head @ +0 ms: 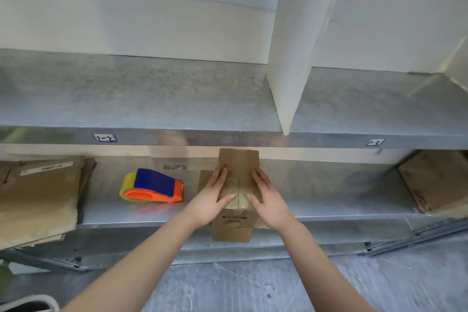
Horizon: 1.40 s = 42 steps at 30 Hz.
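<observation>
A small cardboard box (233, 225) stands at the front lip of the lower metal shelf (329, 185), its near face overhanging the edge a little and one flap standing up behind. The left hand (211, 195) and right hand (268, 197) lie flat on its top, fingers straight and spread on either side of the centre seam, gripping nothing; judging by this, they press the two top flaps down so the seam stays closed and level. A glossy strip seems to run along that seam, though the blur makes it hard to say whether tape is already on. The tape dispenser (154, 186) lies just beside the box on the left, within easy reach of the left hand. Further left is a stack of flattened cardboard (38, 197), and a second box (435, 180) sits well apart at the right end. Bare shelf lies between it and the work, but the upper shelf (152, 99) hangs close overhead, so lifting room is tight.
</observation>
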### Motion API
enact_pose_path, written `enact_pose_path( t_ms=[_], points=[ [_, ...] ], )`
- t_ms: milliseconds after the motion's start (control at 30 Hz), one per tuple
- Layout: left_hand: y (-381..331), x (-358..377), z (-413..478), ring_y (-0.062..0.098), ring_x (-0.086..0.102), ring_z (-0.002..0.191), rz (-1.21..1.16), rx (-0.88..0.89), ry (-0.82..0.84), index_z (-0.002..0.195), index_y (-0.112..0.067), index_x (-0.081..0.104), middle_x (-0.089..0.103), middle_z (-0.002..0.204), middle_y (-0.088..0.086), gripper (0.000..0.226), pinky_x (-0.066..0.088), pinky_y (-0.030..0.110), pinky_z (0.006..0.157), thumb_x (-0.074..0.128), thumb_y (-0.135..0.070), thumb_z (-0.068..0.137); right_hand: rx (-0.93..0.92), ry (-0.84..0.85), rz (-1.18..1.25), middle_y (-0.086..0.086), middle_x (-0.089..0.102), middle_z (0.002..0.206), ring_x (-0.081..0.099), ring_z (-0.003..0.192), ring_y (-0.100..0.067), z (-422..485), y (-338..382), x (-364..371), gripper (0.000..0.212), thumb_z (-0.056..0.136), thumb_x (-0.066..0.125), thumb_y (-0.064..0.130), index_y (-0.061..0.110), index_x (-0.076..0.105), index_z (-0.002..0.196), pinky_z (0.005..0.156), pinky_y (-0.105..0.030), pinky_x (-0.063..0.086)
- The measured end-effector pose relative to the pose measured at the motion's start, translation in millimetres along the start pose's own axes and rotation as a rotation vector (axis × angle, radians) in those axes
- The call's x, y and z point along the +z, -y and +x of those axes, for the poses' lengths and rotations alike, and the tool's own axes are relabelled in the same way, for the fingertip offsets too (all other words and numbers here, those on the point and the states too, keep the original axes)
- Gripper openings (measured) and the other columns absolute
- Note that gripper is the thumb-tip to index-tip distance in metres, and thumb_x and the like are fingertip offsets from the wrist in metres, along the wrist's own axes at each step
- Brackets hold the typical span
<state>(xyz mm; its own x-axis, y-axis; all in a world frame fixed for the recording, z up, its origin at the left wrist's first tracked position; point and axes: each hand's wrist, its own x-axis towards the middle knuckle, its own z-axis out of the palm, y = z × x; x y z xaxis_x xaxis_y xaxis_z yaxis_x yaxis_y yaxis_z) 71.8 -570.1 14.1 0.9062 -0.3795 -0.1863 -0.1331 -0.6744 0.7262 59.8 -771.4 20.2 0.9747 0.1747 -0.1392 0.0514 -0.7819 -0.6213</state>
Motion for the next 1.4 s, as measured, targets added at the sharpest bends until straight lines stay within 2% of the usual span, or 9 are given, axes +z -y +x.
enact_pose_path(
  t_ms=[233,367,633,767,967,1100,1200,1300,1400],
  points=[
    [-1.6,-7.2,-5.0,0.001,-0.002,0.140,-0.083,-0.071,0.096,0.151,-0.035,-0.014,-0.021,0.153,-0.015,0.093,0.007,0.024,0.114,0.050,-0.060,0.089,0.047,0.073,0.267,0.010,0.007,0.162,0.009,0.149,-0.008,-12.5,-12.3,-0.8,0.089,0.082,0.059,0.064,0.035,0.014,0.154,0.119,-0.030,0.018],
    [-3.5,-2.2,-4.1,0.006,-0.001,0.145,-0.112,-0.105,0.136,0.148,-0.038,-0.019,-0.025,0.155,-0.013,0.094,0.008,0.024,0.115,0.051,-0.058,0.090,0.074,0.081,0.336,0.009,0.014,0.162,0.012,0.149,-0.009,-11.0,-15.5,2.6,0.091,0.081,0.066,0.060,0.040,0.014,0.152,0.121,-0.037,0.019],
    [-9.2,5.6,-12.6,0.015,0.025,0.144,-0.300,-0.222,0.099,0.138,-0.054,-0.024,0.009,0.160,-0.009,0.089,0.023,0.033,0.118,0.052,-0.058,0.090,0.169,0.066,0.533,0.017,0.026,0.153,0.026,0.141,-0.007,-16.6,-8.9,8.7,0.099,0.081,0.075,0.044,0.033,0.009,0.154,0.116,-0.031,0.026],
    [-15.8,1.6,-15.6,0.007,0.030,0.136,-0.409,-0.234,0.040,0.151,-0.035,-0.013,0.024,0.151,-0.014,0.100,0.026,0.020,0.108,0.066,-0.037,0.090,0.234,0.052,0.548,0.009,0.030,0.152,0.030,0.142,-0.014,-12.0,-8.3,2.5,0.114,0.067,0.082,0.052,0.033,0.010,0.154,0.117,-0.041,0.029],
    [-11.3,2.6,-22.2,0.019,0.044,0.131,-0.496,-0.299,-0.135,0.143,-0.017,0.032,0.043,0.141,0.000,0.069,0.038,0.037,0.109,0.068,-0.035,0.088,0.301,-0.047,0.527,-0.004,0.037,0.142,0.044,0.130,-0.021,-13.8,-3.4,-0.6,0.071,0.085,0.069,0.036,0.024,0.036,0.147,0.110,-0.040,0.038],
    [-21.8,-2.6,-27.4,0.012,0.054,0.113,-0.577,-0.299,-0.176,0.132,-0.021,0.032,0.051,0.123,-0.009,0.063,0.048,0.026,0.089,0.073,-0.028,0.085,0.241,-0.077,0.598,0.000,0.049,0.138,0.054,0.120,-0.016,-21.7,-1.3,-5.6,0.072,0.073,0.076,0.029,0.022,0.040,0.136,0.103,-0.042,0.047],
    [-30.6,-12.8,-29.4,0.017,0.055,0.118,-0.620,-0.259,-0.243,0.138,-0.036,0.027,0.049,0.135,-0.004,0.079,0.050,0.042,0.097,0.079,-0.036,0.078,0.178,-0.117,0.641,0.006,0.056,0.129,0.056,0.117,-0.012,-27.0,4.2,-18.1,0.068,0.078,0.079,0.032,0.023,0.041,0.133,0.102,-0.041,0.048],
    [-42.9,-25.2,-31.0,0.019,0.049,0.126,-0.583,-0.178,-0.263,0.145,-0.043,0.024,0.043,0.144,-0.006,0.095,0.046,0.047,0.102,0.080,-0.051,0.069,0.097,-0.180,0.532,0.007,0.047,0.135,0.050,0.122,-0.010,-28.5,15.1,-32.9,0.084,0.074,0.077,0.050,0.026,0.037,0.145,0.106,-0.036,0.043],
    [-58.9,-33.6,-35.9,0.015,0.054,0.118,-0.667,-0.103,-0.292,0.138,-0.039,0.034,0.049,0.133,-0.006,0.069,0.050,0.042,0.097,0.073,-0.043,0.081,0.040,-0.213,0.496,0.007,0.047,0.132,0.046,0.121,-0.006,-35.1,23.4,-47.3,0.072,0.081,0.075,0.033,0.027,0.040,0.144,0.106,-0.031,0.039]
  ],
)
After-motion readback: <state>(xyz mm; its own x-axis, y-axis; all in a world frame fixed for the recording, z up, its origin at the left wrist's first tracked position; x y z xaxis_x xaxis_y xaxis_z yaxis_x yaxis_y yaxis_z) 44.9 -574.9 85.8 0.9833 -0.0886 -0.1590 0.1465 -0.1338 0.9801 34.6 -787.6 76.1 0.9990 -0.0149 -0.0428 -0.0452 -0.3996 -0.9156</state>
